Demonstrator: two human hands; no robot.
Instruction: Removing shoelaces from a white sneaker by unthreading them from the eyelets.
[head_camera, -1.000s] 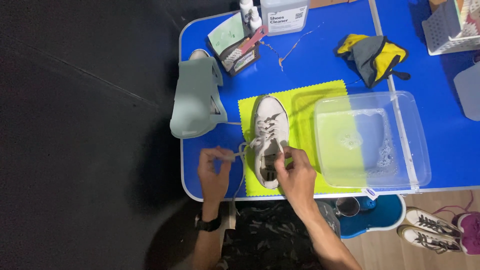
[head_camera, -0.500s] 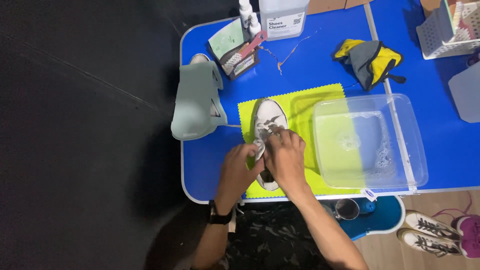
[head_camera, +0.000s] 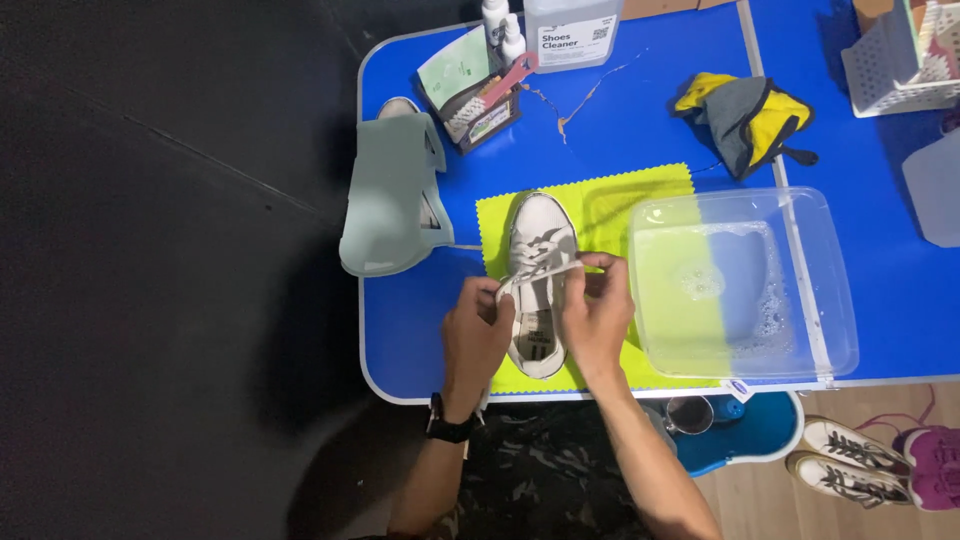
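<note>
White shoe (head_camera: 538, 285) lying on yellow-green cloth (head_camera: 600, 205) on blue worktop (head_camera: 640, 120), long axis running away from person, toe far. Left hand (head_camera: 475, 335) and right hand (head_camera: 597, 315) flanking shoe, equally near, each pinching lace (head_camera: 545, 273) stretching across it.

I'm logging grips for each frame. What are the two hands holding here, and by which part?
Both the left hand and right hand pinch the lace of the white sneaker, one at each side, stretched across the shoe's top.
</note>
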